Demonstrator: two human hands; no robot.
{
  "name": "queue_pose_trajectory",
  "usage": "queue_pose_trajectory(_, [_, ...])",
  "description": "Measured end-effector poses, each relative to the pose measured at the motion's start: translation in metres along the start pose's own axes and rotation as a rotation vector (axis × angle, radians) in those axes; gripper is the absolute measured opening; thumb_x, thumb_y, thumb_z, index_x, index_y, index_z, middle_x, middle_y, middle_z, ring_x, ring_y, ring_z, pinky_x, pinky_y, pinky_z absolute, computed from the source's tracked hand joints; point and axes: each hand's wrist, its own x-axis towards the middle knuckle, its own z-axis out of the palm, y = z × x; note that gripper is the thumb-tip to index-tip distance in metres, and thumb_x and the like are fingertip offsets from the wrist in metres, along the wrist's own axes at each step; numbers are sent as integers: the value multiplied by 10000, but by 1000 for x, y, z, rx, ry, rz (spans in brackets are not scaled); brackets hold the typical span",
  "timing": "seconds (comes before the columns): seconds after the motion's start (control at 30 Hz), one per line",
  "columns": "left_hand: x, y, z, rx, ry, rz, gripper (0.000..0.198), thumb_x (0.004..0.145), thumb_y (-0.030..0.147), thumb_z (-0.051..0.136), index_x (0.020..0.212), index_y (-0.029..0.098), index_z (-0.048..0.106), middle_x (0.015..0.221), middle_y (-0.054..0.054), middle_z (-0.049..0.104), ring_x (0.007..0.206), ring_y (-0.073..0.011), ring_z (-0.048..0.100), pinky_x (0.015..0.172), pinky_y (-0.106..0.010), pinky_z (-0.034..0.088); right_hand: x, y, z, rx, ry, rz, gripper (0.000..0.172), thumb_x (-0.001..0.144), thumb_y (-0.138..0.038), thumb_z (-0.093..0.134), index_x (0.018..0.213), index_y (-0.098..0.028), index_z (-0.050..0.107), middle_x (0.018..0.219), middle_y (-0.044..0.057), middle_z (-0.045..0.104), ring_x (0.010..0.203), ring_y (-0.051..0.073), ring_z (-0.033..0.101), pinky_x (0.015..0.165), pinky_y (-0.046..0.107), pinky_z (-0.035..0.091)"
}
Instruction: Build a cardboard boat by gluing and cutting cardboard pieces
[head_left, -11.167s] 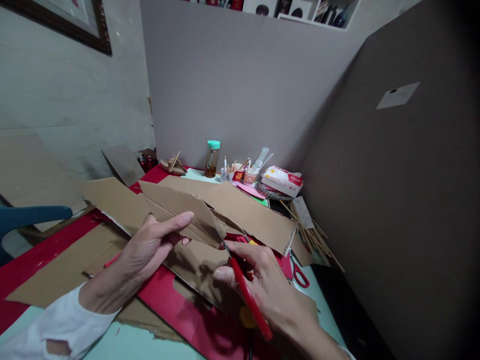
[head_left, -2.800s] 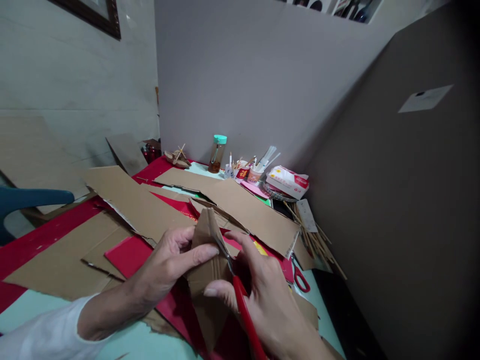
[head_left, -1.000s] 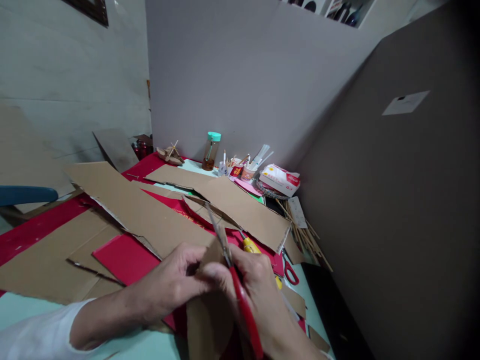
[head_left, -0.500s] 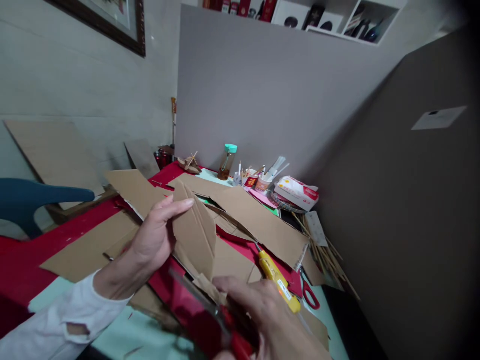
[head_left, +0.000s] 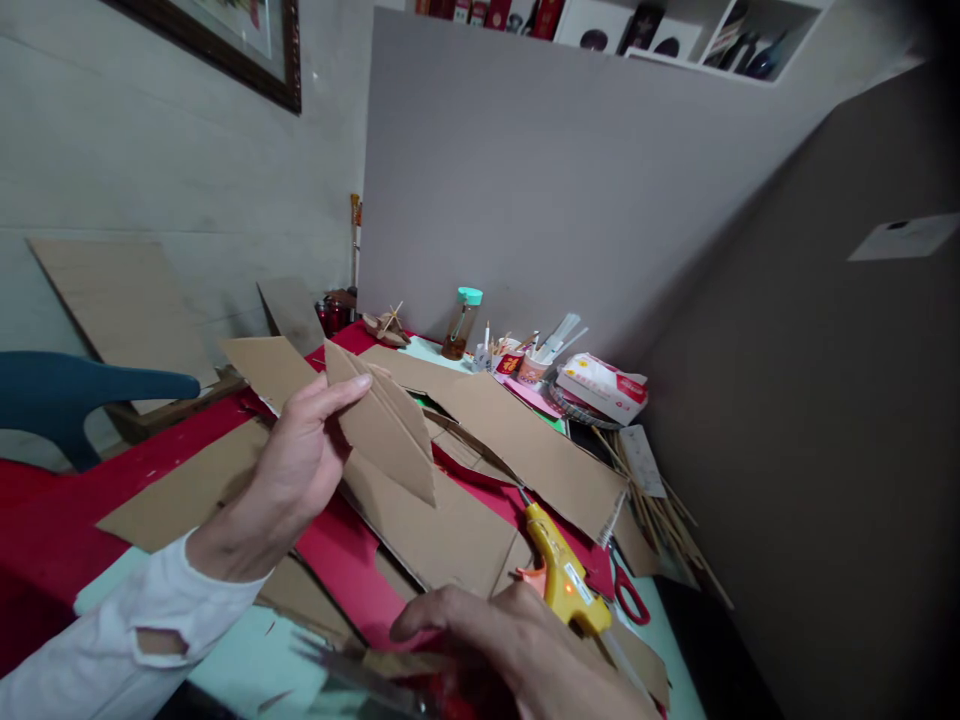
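My left hand (head_left: 304,460) grips a piece of brown cardboard (head_left: 386,430), thumb on its face and fingers behind. The piece has parallel crease lines and tapers to a point at its lower right. At the bottom of the view my right hand (head_left: 510,650) is closed around red-handled scissors (head_left: 360,680), their blades pointing left and blurred. A small cardboard scrap (head_left: 409,663) shows beside the blades; whether it is held or falling I cannot tell. Just right of that hand lies a yellow glue gun (head_left: 562,570) with its light lit.
Large cardboard sheets (head_left: 525,430) lie over the red and pale-green table covering. Another pair of red-handled scissors (head_left: 630,590) rests at the right, near thin wooden sticks (head_left: 675,520). Along the back stand a bottle (head_left: 460,325), cups (head_left: 531,368) and a tissue pack (head_left: 604,385). A blue chair (head_left: 97,390) is at left.
My right hand and the scissors have moved down and away from the held cardboard. The strip at its lower edge is off it. My left hand has tilted and raised the piece slightly.
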Motion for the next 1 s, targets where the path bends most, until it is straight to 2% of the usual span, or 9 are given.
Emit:
queue_pose_trajectory(0.1, [2,-4,-1,0,-41,9,81,750,150,739,822,168,771,781,-29,787,839,-201,718,669,-232,538,0,2,-3,73,-15,45,424,747,-535,804,1116,-351,703,706,-21,697,607,158,558,577,241,420])
queue_pose_trajectory(0.2, [1,-8,-1,5,-80,-19,123,772,183,767,886,136,772,816,-36,798,878,-223,729,713,-254,548,-3,0,-9,195,82,55,545,699,-560,842,1147,-300,671,719,-13,674,655,166,566,607,252,422])
queue_pose_trajectory(0.33, [-1,-8,-1,0,-125,-57,129,795,199,777,908,137,766,864,-31,807,906,-231,732,767,-271,559,-3,-2,-12,331,207,79,510,762,-644,750,1032,-223,648,657,-43,564,574,117,447,536,237,337])
queue_pose_trajectory(0.47, [-1,-8,-2,2,-137,-88,85,818,201,752,881,146,764,843,-27,803,864,-209,731,720,-241,566,3,0,-12,249,347,123,442,874,-611,616,1016,-192,635,610,-29,551,556,129,461,528,245,343])
queue_pose_trajectory(0.57, [-1,-8,-1,10,-151,-108,71,811,202,757,852,144,767,825,-32,802,823,-194,728,698,-222,567,6,2,-13,170,422,156,413,864,-567,635,1015,-183,652,575,-47,502,551,125,426,538,249,333])
queue_pose_trajectory(0.7, [-5,-8,2,15,-176,-123,120,772,202,800,869,140,767,827,-49,804,774,-185,724,698,-221,575,7,2,-15,160,391,139,357,813,-523,721,925,-191,653,577,-74,412,570,110,352,550,241,310])
queue_pose_trajectory(0.77, [-7,-9,3,12,-188,-125,150,750,216,823,865,138,766,821,-56,804,783,-195,730,702,-227,582,6,-1,-14,150,388,152,379,795,-534,743,943,-198,645,644,-53,487,617,125,409,580,249,337])
queue_pose_trajectory(0.87, [-9,-10,4,2,-210,-132,172,725,220,849,852,143,763,835,-58,806,839,-220,740,739,-254,598,6,-4,-12,148,362,149,432,804,-576,736,1010,-208,638,870,6,616,772,176,530,680,283,410])
queue_pose_trajectory(1.0, [-11,-12,5,-2,-232,-162,191,709,232,867,840,138,765,847,-67,808,914,-253,741,804,-286,610,7,-3,-9,135,319,136,446,816,-577,751,1044,-212,633,967,18,625,863,202,559,757,317,434])
